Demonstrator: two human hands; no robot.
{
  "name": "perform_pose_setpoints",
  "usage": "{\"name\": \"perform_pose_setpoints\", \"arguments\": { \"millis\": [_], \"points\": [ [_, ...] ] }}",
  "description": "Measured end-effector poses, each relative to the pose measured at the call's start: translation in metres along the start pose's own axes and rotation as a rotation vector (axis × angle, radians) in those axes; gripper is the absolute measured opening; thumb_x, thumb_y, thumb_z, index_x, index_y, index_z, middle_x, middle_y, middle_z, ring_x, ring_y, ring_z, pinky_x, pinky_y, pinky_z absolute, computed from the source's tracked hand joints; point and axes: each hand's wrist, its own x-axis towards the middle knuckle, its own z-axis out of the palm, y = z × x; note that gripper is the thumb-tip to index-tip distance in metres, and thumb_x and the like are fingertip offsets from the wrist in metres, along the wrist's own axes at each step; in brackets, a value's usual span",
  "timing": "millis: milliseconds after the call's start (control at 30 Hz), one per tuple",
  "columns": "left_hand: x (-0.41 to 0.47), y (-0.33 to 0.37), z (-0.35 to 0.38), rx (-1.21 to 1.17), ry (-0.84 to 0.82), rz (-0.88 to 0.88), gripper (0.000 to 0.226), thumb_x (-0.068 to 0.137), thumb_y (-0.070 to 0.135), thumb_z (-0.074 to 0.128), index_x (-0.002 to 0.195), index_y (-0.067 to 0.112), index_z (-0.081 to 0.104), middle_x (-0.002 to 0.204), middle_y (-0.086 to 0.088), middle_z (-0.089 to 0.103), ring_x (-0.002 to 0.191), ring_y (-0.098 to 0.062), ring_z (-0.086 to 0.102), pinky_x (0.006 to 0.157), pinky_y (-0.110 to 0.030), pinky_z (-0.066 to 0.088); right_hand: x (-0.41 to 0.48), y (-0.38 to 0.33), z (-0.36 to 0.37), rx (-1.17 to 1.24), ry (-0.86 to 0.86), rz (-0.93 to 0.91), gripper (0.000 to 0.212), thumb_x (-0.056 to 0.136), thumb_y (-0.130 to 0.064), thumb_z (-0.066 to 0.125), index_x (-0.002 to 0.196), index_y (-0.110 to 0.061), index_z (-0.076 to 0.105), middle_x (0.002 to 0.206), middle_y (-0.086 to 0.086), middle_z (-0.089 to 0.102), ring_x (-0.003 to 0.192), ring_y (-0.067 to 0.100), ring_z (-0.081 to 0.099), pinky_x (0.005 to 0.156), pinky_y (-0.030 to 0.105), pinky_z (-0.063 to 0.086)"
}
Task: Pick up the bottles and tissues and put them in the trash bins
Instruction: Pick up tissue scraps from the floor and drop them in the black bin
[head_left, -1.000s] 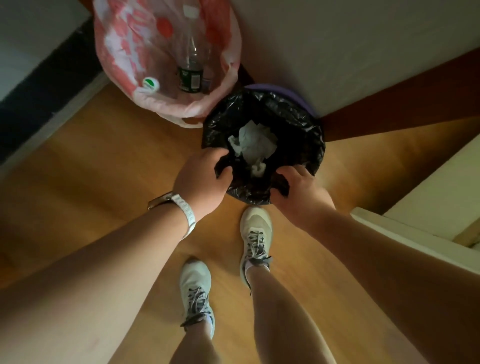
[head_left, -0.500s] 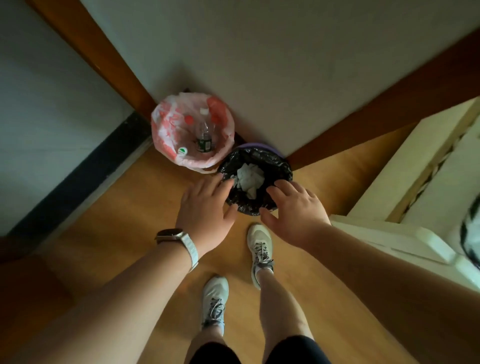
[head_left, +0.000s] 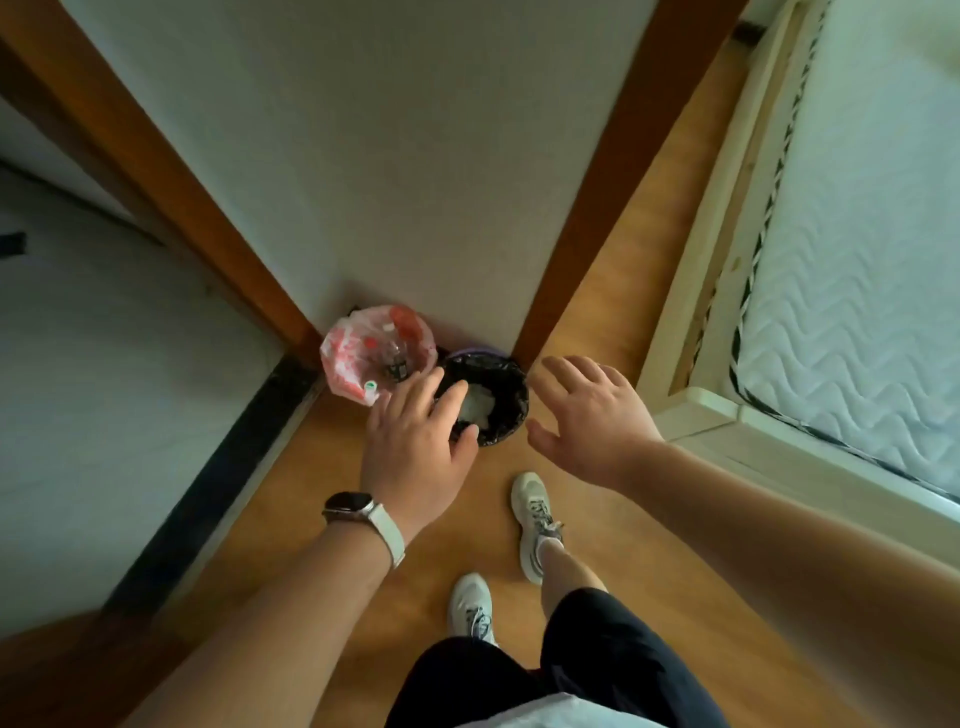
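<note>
Two bins sit side by side at the center of the frame, tucked against the foot of the wall. The pink bin (head_left: 358, 358), on the left, has a thin crinkly pink-and-white bag liner and holds bottles (head_left: 396, 358); I can make out one clear bottle with a dark label and a green cap near the rim, but the exact count is hard to tell. The black bin (head_left: 506, 400), touching it on the right, is round with a glossy black liner and a purple rim peeking out at the back. A crumpled white tissue (head_left: 480, 408) wad lies inside.

Both hands are open and holding nothing. The left hand (head_left: 415, 447) is spread, fingers overlapping the near edges of both bins in the picture. The right hand (head_left: 592, 421) hangs just right of the black bin, fingers loose. A watch (head_left: 349, 505) with a pale strap is on the left wrist.

The smooth wooden floor (head_left: 291, 519) is bare in front of the bins, with two white sneakers (head_left: 532, 512) at lower center. A bed frame (head_left: 696, 410) and quilted mattress (head_left: 857, 260) close off the right side.
</note>
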Motion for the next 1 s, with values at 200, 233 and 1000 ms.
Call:
{"name": "perform_pose_setpoints", "arguments": {
  "millis": [200,233,1000],
  "points": [
    [-0.002,0.062,-0.037,0.003,0.020,0.187,0.053,0.092,0.047,0.040,0.136,0.021,0.055,0.143,-0.008,0.052,0.134,-0.029,0.044,0.110,-0.055,0.036,-0.077,0.022,-0.059,-0.026,0.153,0.149,0.057,0.092,-0.057,0.037,0.140,-0.026,0.044,0.145,0.002,0.046,0.136,0.026,0.038,0.109,0.042,0.033],
    [-0.001,0.074,-0.041,0.006,0.027,0.220,0.053,0.091,0.047,0.040,0.135,0.021,0.056,0.142,-0.008,0.054,0.132,-0.030,0.047,0.107,-0.056,0.038,-0.090,0.028,-0.066,-0.029,0.171,0.175,0.056,0.092,-0.056,0.038,0.138,-0.026,0.045,0.144,0.002,0.047,0.135,0.026,0.039,0.108,0.042,0.034],
    [-0.067,0.495,0.004,0.040,0.063,0.990,0.046,0.087,0.045,0.047,0.125,0.021,0.058,0.133,-0.009,0.057,0.123,-0.031,0.051,0.103,-0.048,0.034,-0.520,0.246,-0.026,0.025,0.374,0.875,0.060,0.088,-0.058,0.038,0.135,-0.024,0.049,0.142,0.003,0.049,0.133,0.025,0.042,0.109,0.041,0.032]
  ]
}}
